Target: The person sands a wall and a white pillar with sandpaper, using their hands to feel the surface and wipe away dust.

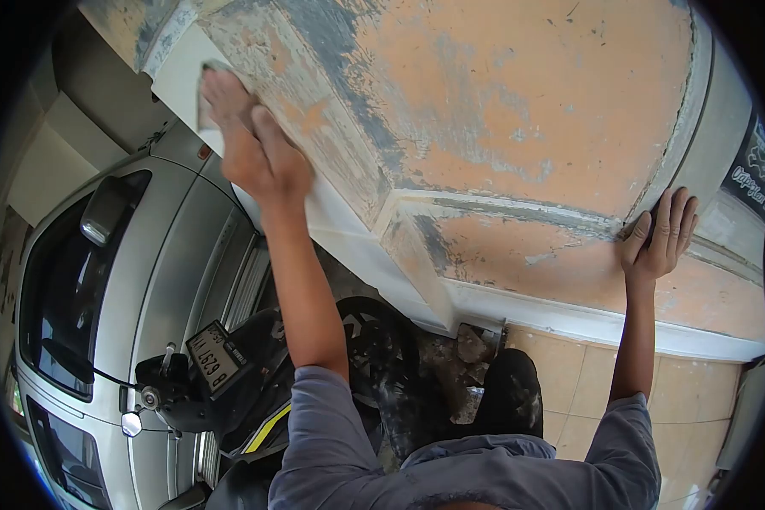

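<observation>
My left hand (259, 149) reaches up to the white edge of a worn wall corner, its fingers pressed over a thin greyish sheet that looks like sandpaper (202, 106). Most of that sheet is hidden beneath the fingers, and the hand is slightly blurred. Against the peeling orange wall (535, 110), my right hand (661, 229) lies flat with fingers stretched upward, beside the grey door frame (695, 110). It holds nothing. Grey and whitish scraped patches cover the wall surface, and a raised ledge (501, 206) runs across it toward my right hand.
A silver car (166, 255) stands at the left. Closer in is a motorcycle with a licence plate (217, 359), right by my legs. Broken rubble (476, 348) lies at the wall's foot, beside beige floor tiles (608, 382). A dark sign (752, 166) shows at the far right.
</observation>
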Tool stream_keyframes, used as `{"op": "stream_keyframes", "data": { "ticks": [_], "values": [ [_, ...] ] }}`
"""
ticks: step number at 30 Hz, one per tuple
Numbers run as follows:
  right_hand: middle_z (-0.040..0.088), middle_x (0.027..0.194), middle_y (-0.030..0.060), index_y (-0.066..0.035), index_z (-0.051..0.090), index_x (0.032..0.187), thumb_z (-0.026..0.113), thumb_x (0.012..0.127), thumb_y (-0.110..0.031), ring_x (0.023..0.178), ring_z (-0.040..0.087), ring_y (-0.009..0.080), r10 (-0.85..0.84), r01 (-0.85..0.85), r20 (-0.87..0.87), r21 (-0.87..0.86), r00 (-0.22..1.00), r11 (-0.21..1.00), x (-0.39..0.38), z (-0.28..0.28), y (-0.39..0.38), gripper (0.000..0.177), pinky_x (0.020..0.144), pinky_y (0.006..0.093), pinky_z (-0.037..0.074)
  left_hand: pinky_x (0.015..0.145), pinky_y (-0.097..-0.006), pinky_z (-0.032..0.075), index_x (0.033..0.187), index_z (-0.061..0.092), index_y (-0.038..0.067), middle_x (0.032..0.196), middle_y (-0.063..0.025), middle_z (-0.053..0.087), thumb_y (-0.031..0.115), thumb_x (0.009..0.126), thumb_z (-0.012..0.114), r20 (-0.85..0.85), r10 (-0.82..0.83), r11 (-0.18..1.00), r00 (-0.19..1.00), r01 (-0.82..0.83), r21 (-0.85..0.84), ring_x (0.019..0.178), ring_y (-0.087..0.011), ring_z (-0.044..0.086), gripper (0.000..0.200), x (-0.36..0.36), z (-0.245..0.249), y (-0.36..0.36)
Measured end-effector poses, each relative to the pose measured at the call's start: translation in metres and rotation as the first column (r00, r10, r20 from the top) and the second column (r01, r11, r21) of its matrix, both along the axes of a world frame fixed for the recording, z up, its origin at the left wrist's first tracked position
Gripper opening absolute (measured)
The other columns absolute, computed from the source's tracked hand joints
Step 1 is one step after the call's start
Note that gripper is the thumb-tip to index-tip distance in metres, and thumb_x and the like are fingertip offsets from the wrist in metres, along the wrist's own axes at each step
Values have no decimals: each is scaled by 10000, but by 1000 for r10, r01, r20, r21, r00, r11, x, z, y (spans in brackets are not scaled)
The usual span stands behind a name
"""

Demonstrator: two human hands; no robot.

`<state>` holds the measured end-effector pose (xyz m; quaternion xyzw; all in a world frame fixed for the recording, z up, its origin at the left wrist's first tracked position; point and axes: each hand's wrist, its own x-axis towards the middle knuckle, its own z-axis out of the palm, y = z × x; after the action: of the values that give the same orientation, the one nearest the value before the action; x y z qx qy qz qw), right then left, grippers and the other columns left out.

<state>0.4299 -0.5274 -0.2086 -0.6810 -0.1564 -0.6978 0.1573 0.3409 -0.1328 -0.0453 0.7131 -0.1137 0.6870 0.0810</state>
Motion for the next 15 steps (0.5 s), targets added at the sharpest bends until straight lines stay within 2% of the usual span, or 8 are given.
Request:
{"op": "stream_keyframes", "data": {
  "ticks": [2,4,5,6,7,10,13,15],
  "values": [
    [519,1333,185,2,585,1232,516,920,-149,1314,413,339,-5,5,-5,2,1000,1000,2,0,-1,353,1109,456,240,1110,-457,245,1320,435,-99,1392,-287,396,29,914,395,-32,-55,998,998,54,-37,1332,-424,335,428,5,10,-4],
    [539,1318,168,-6,602,1216,519,919,-145,1307,425,329,3,-3,4,20,1000,1000,2,-1,0,339,1108,443,248,1111,-481,236,1317,438,-103,1390,-287,397,12,897,390,8,23,997,1000,-24,72,1333,-424,331,438,4,-44,14],
    [539,1318,168,-6,602,1216,519,919,-145,1307,425,329,2,-2,-1,39,1000,999,3,-1,-2,339,1108,443,248,1107,-510,229,1325,435,-96,1389,-296,392,6,879,396,-18,-53,995,998,54,81,1330,-449,318,459,3,-95,24],
    [552,1305,158,-9,611,1206,522,918,-143,1304,431,323,4,-4,-5,34,1000,999,3,-2,-3,330,1108,436,251,1102,-531,224,1335,423,-94,1388,-305,386,22,876,401,-83,-87,995,993,91,39,1321,-480,309,474,-4,-144,26],
    [566,1291,148,-12,620,1195,524,917,-141,1300,438,317,0,0,-10,31,1000,1000,2,-4,-3,321,1109,429,253,1103,-525,225,1339,414,-96,1388,-306,385,41,881,393,-173,-9,999,985,18,50,1320,-482,311,478,-12,-172,31],
    [581,1273,138,-16,627,1188,530,912,-133,1294,447,308,2,-2,-2,28,1000,1000,2,-2,-4,315,1109,419,256,1101,-513,235,1331,419,-104,1384,-311,387,51,895,385,-94,2,997,996,5,77,1326,-459,320,464,-6,-129,38],
    [576,1280,138,-18,624,1193,530,911,-127,1297,445,302,6,-6,5,17,1000,1000,0,-3,-1,317,1108,413,256,1106,-476,249,1319,424,-115,1383,-312,387,57,909,390,-9,6,999,1000,-6,53,1321,-441,343,445,0,-18,27],
    [575,1282,138,-19,626,1191,530,911,-125,1297,446,298,11,-12,30,42,999,999,3,-2,1,315,1108,410,254,1110,-465,246,1312,425,-123,1387,-311,383,56,912,390,-69,-30,998,997,27,-49,1321,-435,346,440,1,-16,37]
  ]
}}
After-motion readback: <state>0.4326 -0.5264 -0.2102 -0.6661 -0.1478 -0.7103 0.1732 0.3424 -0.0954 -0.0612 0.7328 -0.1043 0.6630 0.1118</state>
